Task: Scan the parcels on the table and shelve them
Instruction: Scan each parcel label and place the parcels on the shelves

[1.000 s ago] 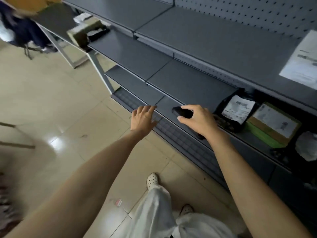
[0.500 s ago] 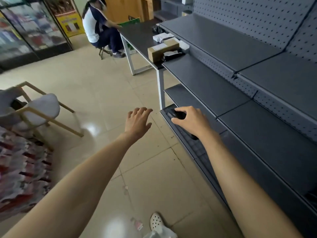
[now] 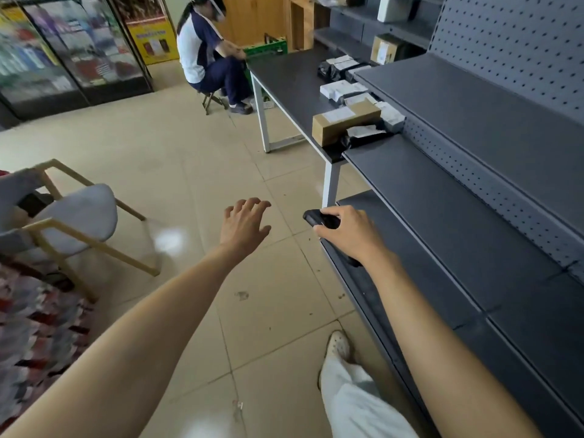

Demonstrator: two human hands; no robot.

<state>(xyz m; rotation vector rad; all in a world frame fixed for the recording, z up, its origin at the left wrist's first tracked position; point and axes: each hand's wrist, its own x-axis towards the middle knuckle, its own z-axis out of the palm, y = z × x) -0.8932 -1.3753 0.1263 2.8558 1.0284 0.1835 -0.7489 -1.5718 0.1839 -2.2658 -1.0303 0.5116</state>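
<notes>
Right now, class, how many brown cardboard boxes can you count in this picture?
2. One cardboard box lies at the near end of the table, beside bagged parcels; the other box stands on a back shelf beyond the table. More may be hidden among the parcels.

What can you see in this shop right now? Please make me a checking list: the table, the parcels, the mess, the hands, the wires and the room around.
Surface: dark grey table with white legs, parcels bunched along its shelf-side edge.
Job's things: brown cardboard box, black plastic mailer bag beside it, white packets farther back; grey metal shelves on the right.
Clutter: scrap of litter on the beige tiled floor.
Grippers: left hand open, holding nothing; right hand grips a black handheld scanner.
Cables: nothing seen.
Surroundings: grey-cushioned wooden chair, seated person, glass-door fridges.
</notes>
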